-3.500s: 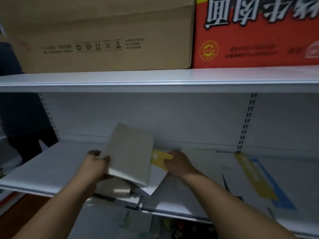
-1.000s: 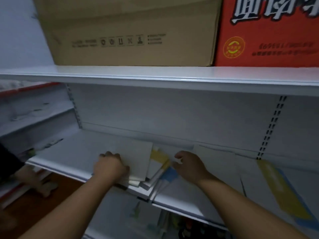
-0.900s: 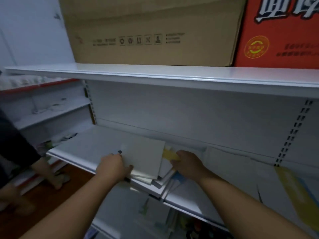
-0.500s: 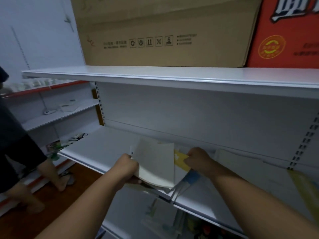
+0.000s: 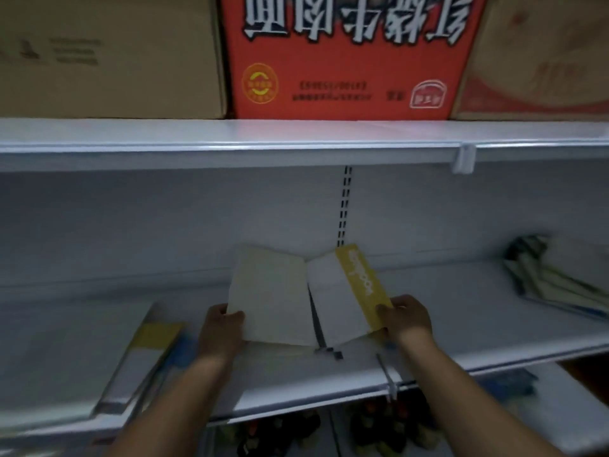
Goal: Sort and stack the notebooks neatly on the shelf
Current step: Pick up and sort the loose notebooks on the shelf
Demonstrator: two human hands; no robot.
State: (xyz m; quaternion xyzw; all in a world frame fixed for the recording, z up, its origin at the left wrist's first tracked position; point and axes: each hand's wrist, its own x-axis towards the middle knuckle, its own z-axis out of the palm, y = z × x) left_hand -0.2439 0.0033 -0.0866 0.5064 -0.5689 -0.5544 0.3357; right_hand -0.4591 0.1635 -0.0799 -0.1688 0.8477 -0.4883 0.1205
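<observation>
Between the 2 hands, above the front half of the white shelf (image 5: pixel 329 374), 2 notebooks are held side by side, both tilted up with their far edges raised. Left hand (image 5: pixel 221 331) is closed on the lower left corner of a plain cream notebook (image 5: pixel 272 298), thumb on the cover and fingers hidden behind it. Right hand (image 5: pixel 404 316) is closed on the lower right corner of a white notebook with a yellow band (image 5: pixel 342 291), thumb laid on the yellow strip. The inner edges of the 2 notebooks meet or nearly meet along a dark seam; actual contact cannot be confirmed. Whether their lower edges rest on the shelf cannot be told either.

Left of the left hand, a flat stack of notebooks (image 5: pixel 141 367) lies on the same shelf, the top one showing a yellow band and a blue edge; motion blur hides the count. Far right of the right hand, a second pile (image 5: pixel 553 282) lies at an angle near the back panel, blurred.

Behind the grip, a slotted upright (image 5: pixel 344 206) runs down the back panel. Above it, the upper shelf (image 5: pixel 296 140) carries a brown carton (image 5: pixel 108 57), a red carton (image 5: pixel 346 57) with inverted white lettering, and a third carton (image 5: pixel 540 57) at right.
</observation>
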